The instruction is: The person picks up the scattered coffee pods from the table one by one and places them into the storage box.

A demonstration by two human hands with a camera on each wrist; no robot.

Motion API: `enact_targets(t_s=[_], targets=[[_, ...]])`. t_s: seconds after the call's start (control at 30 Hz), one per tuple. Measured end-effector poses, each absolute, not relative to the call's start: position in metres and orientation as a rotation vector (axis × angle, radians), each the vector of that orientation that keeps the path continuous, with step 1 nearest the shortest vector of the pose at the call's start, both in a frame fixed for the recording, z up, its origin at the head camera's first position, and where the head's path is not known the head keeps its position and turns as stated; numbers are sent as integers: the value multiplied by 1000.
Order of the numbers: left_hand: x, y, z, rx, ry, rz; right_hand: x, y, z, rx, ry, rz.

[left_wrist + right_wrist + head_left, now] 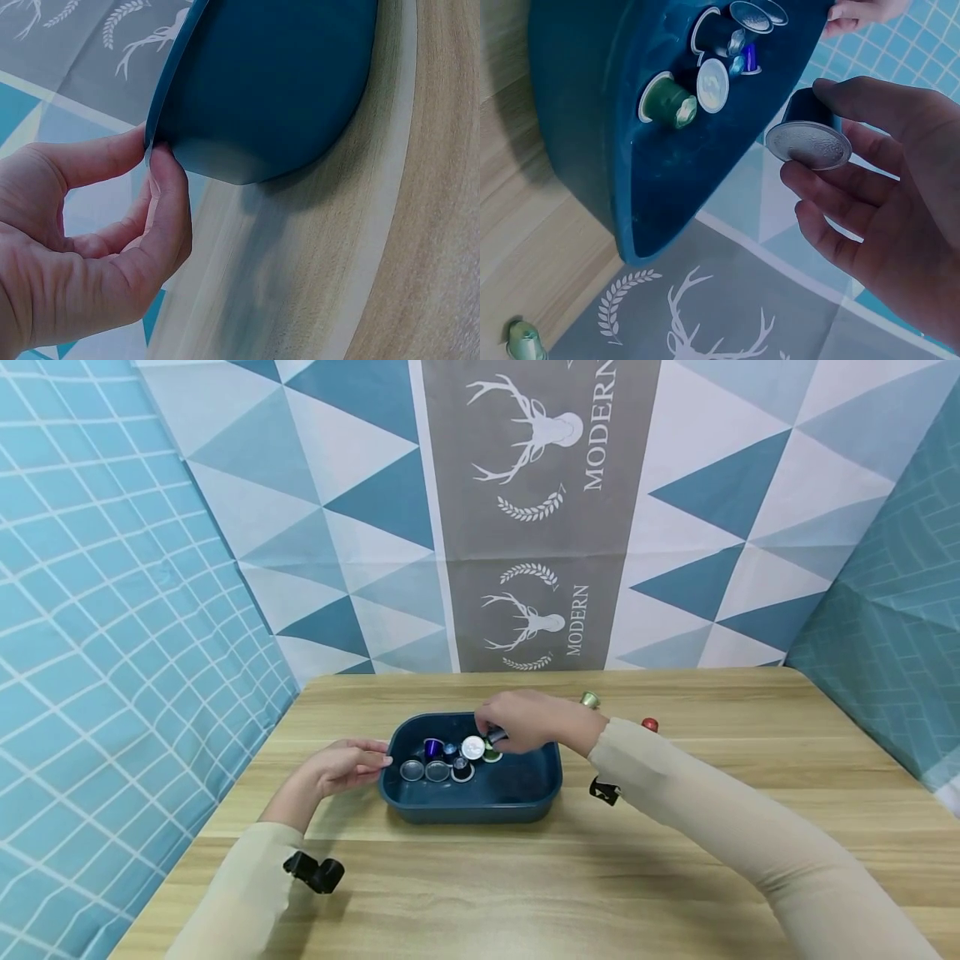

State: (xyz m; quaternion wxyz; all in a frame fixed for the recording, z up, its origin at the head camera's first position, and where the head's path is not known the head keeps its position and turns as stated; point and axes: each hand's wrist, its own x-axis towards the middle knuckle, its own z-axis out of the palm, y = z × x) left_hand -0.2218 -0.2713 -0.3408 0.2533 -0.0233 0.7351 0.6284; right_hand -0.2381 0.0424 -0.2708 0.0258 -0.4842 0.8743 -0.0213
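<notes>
A dark blue plastic bin (472, 815) with rounded corners sits on the table. My left hand (347, 766) is at its left end; in the left wrist view the thumb and forefinger pinch the rim (155, 112). Above the bin, my right hand (522, 718) holds a dark coffee capsule (810, 139) between thumb and fingers, its silver foil lid showing in the right wrist view. Several capsules lie in the bin: a green one (667, 101), a purple-blue one (432, 749), a black one (462, 770), and others with foil lids upward.
Behind the right forearm, a pale green-gold capsule (590, 699) and a red capsule (650, 724) stand on the wooden table (480, 893). A patterned cloth (360, 527) with triangles and deer heads hangs behind the table, and a blue tiled-print cloth (112, 610) hangs at left.
</notes>
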Motion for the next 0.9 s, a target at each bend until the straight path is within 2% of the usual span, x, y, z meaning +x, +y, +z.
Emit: enact_targets(t_s=[0.9], targets=[[-220, -270, -341, -55, 2009, 1703, -250, 0, -286, -1267, 2589, 271]])
